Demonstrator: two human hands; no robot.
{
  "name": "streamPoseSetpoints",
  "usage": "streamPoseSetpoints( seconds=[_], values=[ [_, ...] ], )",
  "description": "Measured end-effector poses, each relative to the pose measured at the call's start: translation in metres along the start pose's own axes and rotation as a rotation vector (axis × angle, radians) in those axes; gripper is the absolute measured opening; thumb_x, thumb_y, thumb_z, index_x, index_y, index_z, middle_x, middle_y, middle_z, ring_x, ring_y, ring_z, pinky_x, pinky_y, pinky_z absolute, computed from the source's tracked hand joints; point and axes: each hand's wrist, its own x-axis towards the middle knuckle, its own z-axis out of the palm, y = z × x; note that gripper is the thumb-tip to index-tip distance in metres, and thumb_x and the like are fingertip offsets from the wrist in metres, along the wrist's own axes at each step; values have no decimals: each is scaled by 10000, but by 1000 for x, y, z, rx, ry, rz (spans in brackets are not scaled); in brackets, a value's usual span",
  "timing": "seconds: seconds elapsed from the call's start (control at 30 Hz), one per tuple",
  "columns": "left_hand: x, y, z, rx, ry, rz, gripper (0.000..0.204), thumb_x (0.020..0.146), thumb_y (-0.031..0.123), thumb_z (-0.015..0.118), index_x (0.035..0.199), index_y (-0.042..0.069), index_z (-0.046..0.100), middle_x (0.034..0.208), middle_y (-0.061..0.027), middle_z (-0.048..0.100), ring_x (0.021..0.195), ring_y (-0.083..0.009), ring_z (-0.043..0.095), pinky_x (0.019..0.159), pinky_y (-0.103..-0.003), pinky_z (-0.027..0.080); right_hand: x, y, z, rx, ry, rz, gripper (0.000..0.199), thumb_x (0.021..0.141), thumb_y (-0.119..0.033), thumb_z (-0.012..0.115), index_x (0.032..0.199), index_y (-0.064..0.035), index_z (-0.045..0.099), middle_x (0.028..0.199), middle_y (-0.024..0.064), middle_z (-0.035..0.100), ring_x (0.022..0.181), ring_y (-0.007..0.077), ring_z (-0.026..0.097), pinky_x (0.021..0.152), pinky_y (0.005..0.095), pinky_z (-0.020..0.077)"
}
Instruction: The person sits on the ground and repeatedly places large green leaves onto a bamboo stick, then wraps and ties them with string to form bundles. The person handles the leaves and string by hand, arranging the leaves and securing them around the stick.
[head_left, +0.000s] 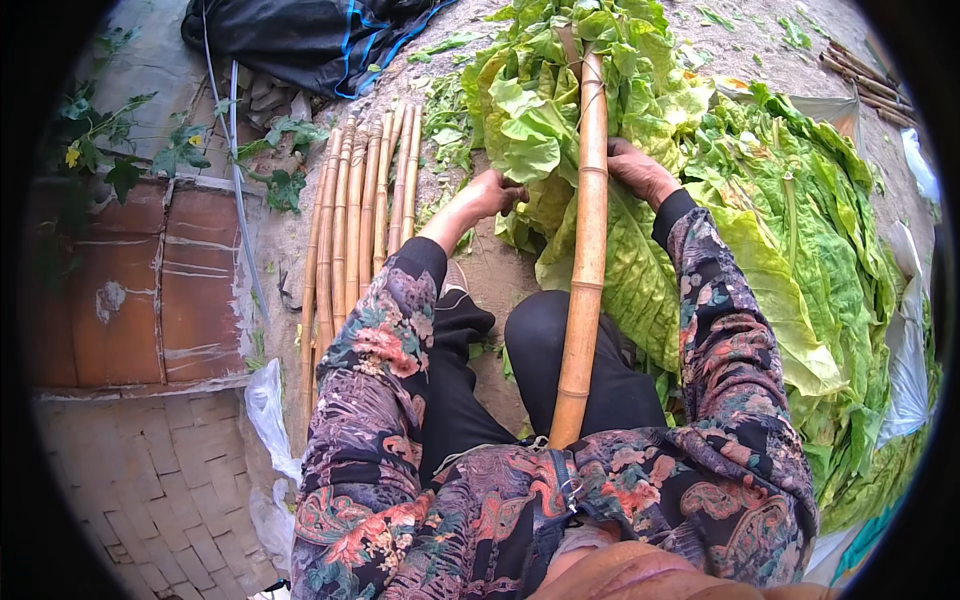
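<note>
A long bamboo pole (pixel 583 250) leans from my lap up and away between my arms. Large yellow-green leaves (pixel 535 135), which look like tobacco, hang bunched along its far part. Left of the pole, my left hand (pixel 493 193) is closed at the edge of the hanging leaves; what its curled fingers pinch, if anything, is too small to tell. To the pole's right, my right hand (pixel 642 172) is bent in against the leaves, its fingers closed and their tips partly hidden. A broad leaf (pixel 630 265) droops below that hand, behind the pole.
Several bamboo poles (pixel 365 200) lie side by side on the ground at left. A big heap of leaves (pixel 800 270) fills the right side. Black sheeting (pixel 300 45) lies at the far left, a brown panel (pixel 120 280) and woven mat (pixel 170 480) nearer. Thin sticks (pixel 870 80) lie far right.
</note>
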Motion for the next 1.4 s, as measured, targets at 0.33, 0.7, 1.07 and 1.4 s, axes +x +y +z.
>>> streamPoseSetpoints(
  seconds=[0.33, 0.7, 1.07, 1.4],
  values=[
    [98, 183, -56, 737, 619, 579, 162, 776, 261, 647, 908, 210, 725, 865, -71, 686, 835, -262, 656, 735, -399, 507, 26, 5, 18, 188, 273, -260, 163, 826, -125, 640, 923, 6, 633, 831, 20, 628, 715, 85, 551, 649, 246, 463],
    [-20, 135, 106, 853, 589, 532, 14, 773, 89, 579, 774, 77, 573, 666, -127, 610, 622, -332, 626, 540, -419, 495, 34, 22, 71, 407, 661, -674, 306, 909, -183, 508, 1185, -51, 525, 1046, 52, 602, 962, 188, 569, 846, 317, 458],
    [-23, 128, 115, 930, 697, 652, 56, 722, 36, 556, 709, 90, 551, 666, -77, 613, 582, -256, 643, 477, -361, 501, -227, 63, -182, -1452, 1145, 711, 456, 803, -268, 610, 1199, -61, 522, 1394, 162, 360, 1285, 381, 321, 999, 590, 237],
    [-25, 127, 113, 938, 715, 559, 43, 733, 64, 558, 711, 100, 563, 673, -84, 622, 593, -272, 648, 498, -382, 504, -234, 31, -143, -1156, 1025, 493, 506, 754, -434, 661, 1046, -31, 567, 1016, 228, 617, 923, 400, 604, 804, 450, 475]
  ],
)
